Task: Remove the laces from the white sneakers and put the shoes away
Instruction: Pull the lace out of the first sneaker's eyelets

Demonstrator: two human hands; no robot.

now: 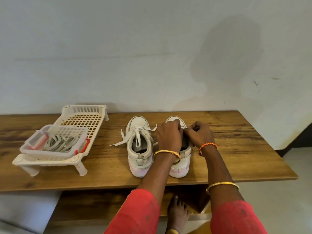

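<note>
Two white sneakers stand side by side on the wooden table, heels toward me. The left sneaker (139, 146) has its white lace (124, 141) loosened, ends trailing onto the table to its left. Both my hands are over the right sneaker (180, 164). My left hand (169, 134) covers its lacing area with curled fingers. My right hand (200, 132) pinches something at the shoe's tongue, close against the left hand. What the fingers hold is hidden beneath them.
A white plastic rack (94, 119) stands at the table's left. On it rests a small clear basket (50, 149) holding coiled pale laces or cords. The table's front edge (101, 186) is near me; my bare foot (179, 215) shows below. A wall runs behind.
</note>
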